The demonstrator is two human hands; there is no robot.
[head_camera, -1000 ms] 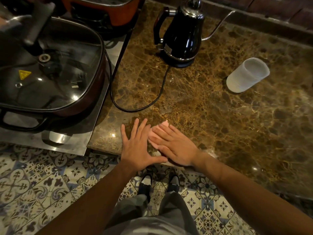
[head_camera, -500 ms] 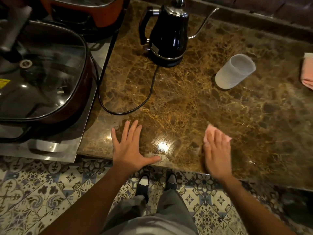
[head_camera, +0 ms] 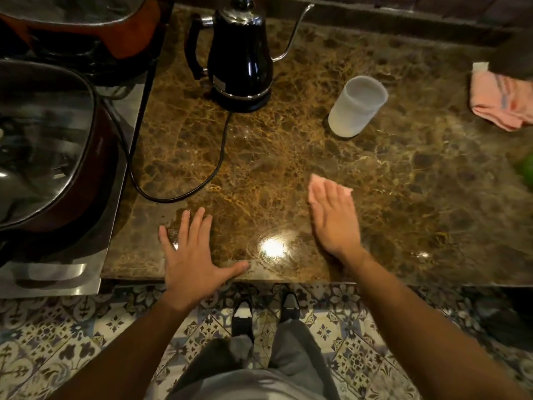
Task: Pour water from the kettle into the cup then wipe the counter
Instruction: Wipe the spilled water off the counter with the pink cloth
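A black gooseneck kettle [head_camera: 240, 64] stands on its base at the back of the brown marble counter [head_camera: 418, 197]. To its right stands a frosted white cup [head_camera: 356, 106], upright. My right hand [head_camera: 334, 220] lies flat, fingers straight, pressing a small pink cloth [head_camera: 315, 184] onto the counter; only the cloth's far edge shows past my fingertips. My left hand [head_camera: 191, 255] rests flat with spread fingers near the counter's front edge, holding nothing.
The kettle's black cord [head_camera: 202, 180] loops across the counter toward the left. A dark lidded electric pan [head_camera: 46, 145] sits on a steel surface at left. A second pink cloth [head_camera: 501, 99] lies at the far right. Patterned floor tiles and my shoes are below.
My right hand slid the pink cloth to the right, away from my left hand, across the front of the counter. The left hand stayed planted.
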